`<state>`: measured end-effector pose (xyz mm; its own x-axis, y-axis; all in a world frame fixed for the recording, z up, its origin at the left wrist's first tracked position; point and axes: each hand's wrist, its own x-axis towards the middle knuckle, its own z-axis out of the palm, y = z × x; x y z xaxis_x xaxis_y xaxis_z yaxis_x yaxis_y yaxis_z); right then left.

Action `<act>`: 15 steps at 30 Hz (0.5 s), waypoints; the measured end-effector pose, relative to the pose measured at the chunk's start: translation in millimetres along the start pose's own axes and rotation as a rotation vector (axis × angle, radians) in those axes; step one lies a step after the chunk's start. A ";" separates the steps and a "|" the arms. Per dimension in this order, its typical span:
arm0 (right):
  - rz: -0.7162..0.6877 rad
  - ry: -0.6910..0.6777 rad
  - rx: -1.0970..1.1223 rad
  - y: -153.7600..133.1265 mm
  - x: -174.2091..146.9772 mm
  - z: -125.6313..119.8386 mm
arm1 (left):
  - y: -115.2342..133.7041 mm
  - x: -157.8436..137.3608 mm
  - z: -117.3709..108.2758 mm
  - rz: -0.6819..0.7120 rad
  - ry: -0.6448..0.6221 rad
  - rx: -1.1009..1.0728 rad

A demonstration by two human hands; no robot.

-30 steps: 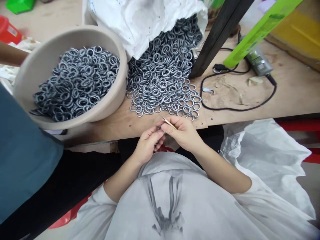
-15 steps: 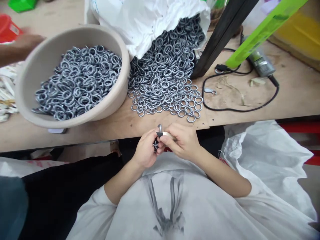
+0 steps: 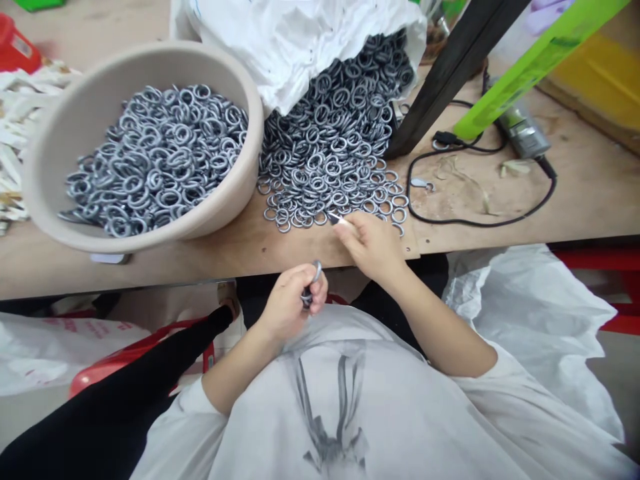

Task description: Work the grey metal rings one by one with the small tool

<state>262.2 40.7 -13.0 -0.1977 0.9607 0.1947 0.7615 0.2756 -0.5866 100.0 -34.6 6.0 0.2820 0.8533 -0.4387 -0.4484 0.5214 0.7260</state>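
My left hand (image 3: 287, 300) is closed near the table's front edge, its fingers wrapped round a few grey metal rings (image 3: 317, 271). One ring stands up between thumb and forefinger; others are partly hidden in the palm. My right hand (image 3: 376, 245) is at the near edge of the loose ring pile (image 3: 330, 160), pinching a small pale tool with a dark, pointed, blade-like tip (image 3: 335, 218). The fingers cover most of that tool, so its exact kind is unclear. Its tip points left over the nearest rings.
A beige basin (image 3: 256, 127) full of rings stands on the left. A white sack (image 3: 300, 40) spills rings behind the pile. At right are a dark post (image 3: 440, 87), a green strip (image 3: 530, 73) and a black cable (image 3: 465, 222). White pieces (image 3: 20, 133) lie far left.
My right hand has moved away from my left, forward to the pile, with the pale tool. My left hand keeps its rings. Another person's hand beside the basin has left the view.
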 end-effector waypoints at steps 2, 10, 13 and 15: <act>-0.089 -0.073 -0.146 -8.8 11.6 6.0 | 2.8 0.5 -6.5 0.040 0.063 0.011; -0.173 -0.170 -0.412 -29.4 32.4 24.0 | 15.4 5.2 -26.2 0.134 0.226 -0.048; -0.207 -0.164 -0.376 -30.4 33.8 25.3 | 19.5 7.9 -27.9 0.156 0.265 -0.030; -0.210 -0.170 -0.369 -31.2 36.3 25.4 | 20.9 10.6 -29.7 0.192 0.279 0.010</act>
<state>215.6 67.9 -7.6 -0.4466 0.8853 0.1296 0.8568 0.4649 -0.2230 68.4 -14.4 0.8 -0.0506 0.9060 -0.4202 -0.4621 0.3517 0.8141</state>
